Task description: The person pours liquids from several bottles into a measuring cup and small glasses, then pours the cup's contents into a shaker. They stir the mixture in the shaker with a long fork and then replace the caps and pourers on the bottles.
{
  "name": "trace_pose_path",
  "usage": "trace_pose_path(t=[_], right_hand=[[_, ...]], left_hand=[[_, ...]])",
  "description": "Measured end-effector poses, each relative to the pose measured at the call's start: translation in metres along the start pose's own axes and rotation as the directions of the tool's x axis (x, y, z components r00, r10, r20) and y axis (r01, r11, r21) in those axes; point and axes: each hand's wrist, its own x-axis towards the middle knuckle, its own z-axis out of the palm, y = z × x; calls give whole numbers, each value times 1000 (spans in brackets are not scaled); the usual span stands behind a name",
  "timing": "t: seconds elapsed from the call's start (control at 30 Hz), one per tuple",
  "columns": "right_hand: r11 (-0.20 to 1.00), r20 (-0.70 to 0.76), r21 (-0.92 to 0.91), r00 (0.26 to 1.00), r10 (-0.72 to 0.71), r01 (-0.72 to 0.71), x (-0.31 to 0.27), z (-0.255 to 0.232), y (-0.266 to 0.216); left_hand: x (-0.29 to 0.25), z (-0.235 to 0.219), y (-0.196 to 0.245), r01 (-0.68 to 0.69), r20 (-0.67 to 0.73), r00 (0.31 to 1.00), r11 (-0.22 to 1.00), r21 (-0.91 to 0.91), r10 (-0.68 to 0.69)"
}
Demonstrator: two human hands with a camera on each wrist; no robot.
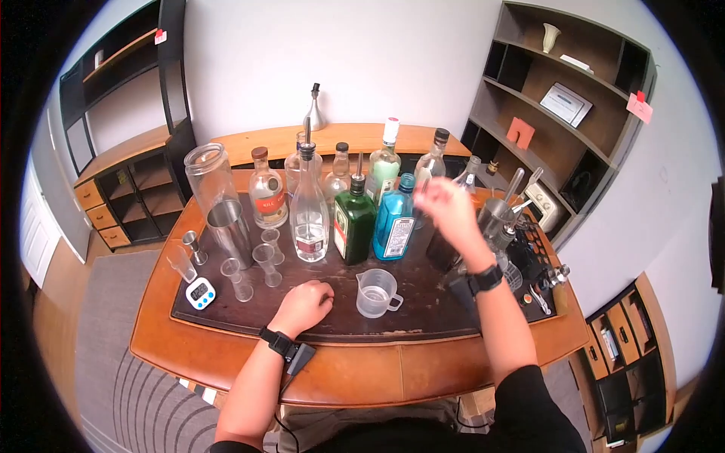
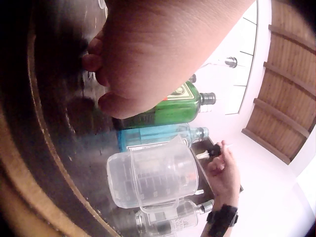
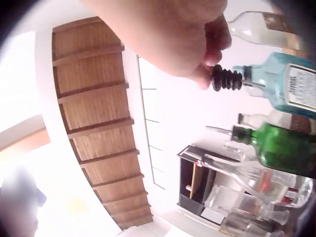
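Observation:
My right hand [image 1: 447,205] is raised beside the neck of the blue bottle [image 1: 395,226], and its fingers pinch a black ribbed bottle pourer [image 3: 227,79]. In the right wrist view the pourer's thin metal tube overlaps the neck of the bottle, which stands upright with a white label. My left hand [image 1: 303,306] rests on the dark tabletop with fingers loosely curled, holding nothing. Between the hands stands a clear plastic measuring jug [image 1: 375,293] with a little clear liquid in it. The green bottle [image 1: 355,225], fitted with a metal pourer, is left of the blue one.
Left on the desk [image 1: 362,370] stand a tall clear bottle [image 1: 310,219], a metal shaker tin [image 1: 230,230], several small glasses and a white timer [image 1: 200,293]. More bottles line the back. Bar tools and a dark mat [image 1: 521,260] lie at the right.

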Motion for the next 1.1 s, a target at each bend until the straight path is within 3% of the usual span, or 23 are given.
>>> trace_pose_path(t=[0.03, 0.07, 0.13, 0.27, 0.33, 0.5, 0.67, 0.8, 0.9, 0.97, 1.0, 1.07, 1.1], right_hand=[[984, -57, 168, 996, 70, -60, 14, -5, -14], [978, -152, 181, 985, -76, 103, 33, -7, -5], [973, -262, 166, 959, -111, 158, 54, -4, -16], [985, -235, 86, 964, -128, 152, 78, 6, 1], [998, -160, -2, 985, -67, 67, 79, 9, 12], [995, -250, 39, 965, -78, 91, 76, 19, 20], [996, -171, -73, 984, -55, 43, 78, 20, 27], [999, -106, -25, 994, 22, -24, 66, 21, 23], [997, -123, -77, 992, -4, -6, 62, 24, 25], [992, -183, -25, 975, -128, 125, 60, 29, 33], [991, -185, -25, 974, -130, 128, 56, 30, 34], [985, -335, -153, 933, -134, 86, 39, 34, 34], [989, -323, -148, 943, -75, 28, 29, 32, 35]], left_hand=[[0, 0, 0, 5, -7, 1000, 1000, -4, -5], [0, 0, 0, 4, -7, 1000, 1000, -4, -4], [0, 1, -2, 1, -12, 1000, 1000, -11, -1], [1, 2, -3, 2, -19, 1000, 1000, -3, -3], [0, 2, -4, -8, -16, 1000, 1000, -2, 8], [0, 1, -2, 0, -23, 1000, 1000, -6, -1], [1, 0, 0, -12, -18, 1000, 1000, -2, 12], [0, 1, -2, -8, -21, 1000, 1000, 3, 8], [0, 2, -4, -11, -20, 1000, 1000, 5, 11], [1, 1, -2, -17, -21, 1000, 1000, 11, 17], [0, -1, 0, -9, -20, 1000, 1000, 3, 9], [0, -1, -1, 3, -26, 1000, 1000, -3, -4], [0, 2, -4, -30, -59, 998, 1000, -4, 30]])
